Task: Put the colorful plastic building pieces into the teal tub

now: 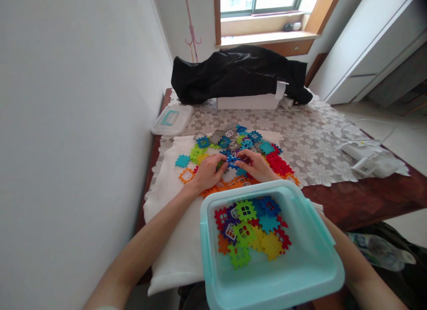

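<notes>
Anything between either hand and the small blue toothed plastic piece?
Nothing visible: the left hand and right hand both have fingers on the small blue toothed plastic piece. The pale turquoise rectangular plastic bin is nearer the camera, not between them; red toothed plastic pieces lie off beyond the right hand.

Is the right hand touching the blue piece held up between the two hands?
Touching. The head view shows it: the right hand has its grip on the right side of the blue piece, with no gap between them.
</notes>
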`<state>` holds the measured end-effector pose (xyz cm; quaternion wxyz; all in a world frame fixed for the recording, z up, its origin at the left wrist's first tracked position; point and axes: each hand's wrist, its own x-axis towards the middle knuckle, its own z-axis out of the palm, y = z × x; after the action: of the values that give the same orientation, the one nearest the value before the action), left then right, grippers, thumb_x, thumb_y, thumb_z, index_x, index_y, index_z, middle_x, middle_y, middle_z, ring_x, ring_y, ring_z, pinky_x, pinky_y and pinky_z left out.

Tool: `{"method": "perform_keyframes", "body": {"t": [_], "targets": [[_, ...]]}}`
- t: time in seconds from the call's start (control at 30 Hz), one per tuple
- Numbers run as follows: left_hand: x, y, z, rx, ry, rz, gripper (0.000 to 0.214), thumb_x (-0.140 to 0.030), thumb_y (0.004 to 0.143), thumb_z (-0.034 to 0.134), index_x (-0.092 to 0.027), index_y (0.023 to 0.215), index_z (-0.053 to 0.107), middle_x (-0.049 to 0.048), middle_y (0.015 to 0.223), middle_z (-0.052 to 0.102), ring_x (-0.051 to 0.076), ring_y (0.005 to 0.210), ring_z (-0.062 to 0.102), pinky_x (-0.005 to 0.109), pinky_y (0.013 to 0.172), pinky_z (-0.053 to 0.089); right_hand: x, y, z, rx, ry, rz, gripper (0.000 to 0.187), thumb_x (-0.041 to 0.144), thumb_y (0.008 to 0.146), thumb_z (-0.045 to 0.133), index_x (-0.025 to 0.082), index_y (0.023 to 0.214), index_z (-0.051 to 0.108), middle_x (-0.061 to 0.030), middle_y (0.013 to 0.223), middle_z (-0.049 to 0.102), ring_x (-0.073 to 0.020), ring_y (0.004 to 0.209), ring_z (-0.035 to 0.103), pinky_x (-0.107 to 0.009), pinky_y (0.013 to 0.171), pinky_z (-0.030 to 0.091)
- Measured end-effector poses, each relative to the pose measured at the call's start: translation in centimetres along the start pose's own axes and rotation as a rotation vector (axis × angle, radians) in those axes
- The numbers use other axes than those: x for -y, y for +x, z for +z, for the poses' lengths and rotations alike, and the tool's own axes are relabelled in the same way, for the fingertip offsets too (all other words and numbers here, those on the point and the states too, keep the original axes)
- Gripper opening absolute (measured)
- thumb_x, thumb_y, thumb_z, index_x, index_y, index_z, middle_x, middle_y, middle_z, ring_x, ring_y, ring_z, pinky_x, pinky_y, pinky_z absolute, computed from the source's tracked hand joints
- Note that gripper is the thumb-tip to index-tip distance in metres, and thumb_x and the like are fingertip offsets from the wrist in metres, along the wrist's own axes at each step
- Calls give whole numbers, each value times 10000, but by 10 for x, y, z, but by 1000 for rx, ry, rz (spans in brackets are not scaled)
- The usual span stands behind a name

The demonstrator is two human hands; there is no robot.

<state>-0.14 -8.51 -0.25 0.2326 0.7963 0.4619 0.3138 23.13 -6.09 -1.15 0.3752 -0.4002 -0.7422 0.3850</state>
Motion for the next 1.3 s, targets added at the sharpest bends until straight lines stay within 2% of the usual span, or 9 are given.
{"method": "perform_keyframes", "body": {"t": [0.17, 0.33, 0.43, 0.63, 0.8, 0.9, 1.03, 1.13, 1.3], "targets": [[10, 4, -1, -47, -555, -213, 361, -544, 982, 633, -191, 1060, 631, 44, 793, 775, 184, 731, 717, 322, 754, 572, -2, 1, -2, -90, -198, -86, 244, 437, 984, 647, 206, 1037, 707, -69, 934, 733, -233, 867, 658, -362, 802, 522], [20, 10, -5, -190, -827, -350, 478, -621, 819, 809, -163, 924, 721, 40, 805, 773, 149, 711, 697, 248, 701, 540, -7, 1, -3, -107, -387, -215, 190, 384, 1022, 630, 230, 1084, 723, -98, 1128, 733, -286, 1117, 656, -458, 1035, 506], [19, 9, -7, -190, -992, -379, 459, -580, 744, 888, -150, 830, 750, 28, 793, 758, 117, 683, 663, 217, 667, 512, -12, 1, -3, -122, -453, -222, 224, 369, 1006, 656, 232, 1172, 720, -105, 1245, 712, -303, 1202, 629, -494, 1086, 495], [21, 4, -7, -76, -1148, -416, 475, -556, 625, 966, -139, 696, 751, 17, 662, 705, 94, 567, 586, 219, 582, 470, -16, -1, -4, -51, -571, -159, 350, 370, 993, 677, 243, 1319, 693, -116, 1410, 665, -338, 1331, 578, -556, 1136, 460], [21, 0, -5, -62, -1101, -352, 443, -520, 582, 994, -159, 713, 775, 33, 784, 753, 126, 717, 675, 256, 730, 538, -16, -1, -4, 7, -588, -188, 302, 381, 1017, 652, 231, 1274, 707, -100, 1360, 704, -311, 1278, 622, -524, 1129, 456], [14, -1, -7, 61, -1168, -352, 479, -580, 624, 964, -161, 690, 741, 38, 744, 732, 147, 735, 684, 296, 773, 563, -17, -1, -4, -1, -581, -192, 287, 380, 1015, 657, 233, 1255, 712, -100, 1354, 707, -308, 1285, 622, -514, 1129, 454], [4, -3, -9, 253, -1324, -245, 486, -594, 656, 947, -186, 621, 686, 28, 699, 679, 189, 870, 708, 441, 1039, 546, -16, 0, -4, 3, -560, -202, 247, 352, 1016, 652, 234, 1221, 721, -101, 1328, 715, -295, 1272, 632, -501, 1125, 459], [-1, -5, -7, 386, -1367, -174, 434, -540, 663, 956, -200, 589, 698, 51, 799, 696, 220, 974, 707, 491, 1117, 498, -16, 0, -3, 1, -559, -205, 243, 358, 1016, 655, 231, 1213, 722, -96, 1320, 718, -294, 1262, 634, -505, 1123, 460], [-7, -8, -4, 509, -1289, -192, 393, -550, 644, 960, -207, 640, 768, 110, 1009, 742, 297, 1184, 670, 491, 1133, 470, -18, 0, -4, 12, -563, -199, 253, 363, 1009, 664, 236, 1218, 727, -99, 1328, 714, -302, 1263, 628, -520, 1118, 462]]}}
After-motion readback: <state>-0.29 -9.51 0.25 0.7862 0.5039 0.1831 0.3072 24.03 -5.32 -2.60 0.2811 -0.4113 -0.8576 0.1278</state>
